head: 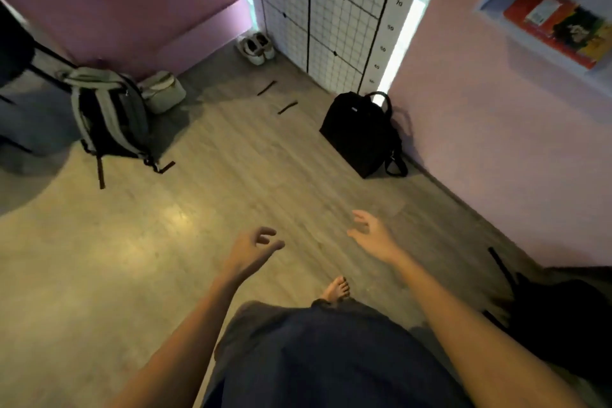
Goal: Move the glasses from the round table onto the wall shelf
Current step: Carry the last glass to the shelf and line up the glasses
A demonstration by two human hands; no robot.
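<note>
With my left hand (pixel 253 248) and right hand (pixel 371 232) both loosely spread and empty, and no glasses or round surface visible, I should turn away from the recessed pale wall shelf (pixel 543 53) to find them.

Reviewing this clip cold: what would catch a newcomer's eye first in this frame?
Two bare, empty hands reach out low in the centre, the left hand and right hand both open above the grey floor. Beyond them a black bag stands against the pink wall, and a grey backpack sits at left. A recessed wall shelf at upper right holds a red book; no glasses show.
</note>
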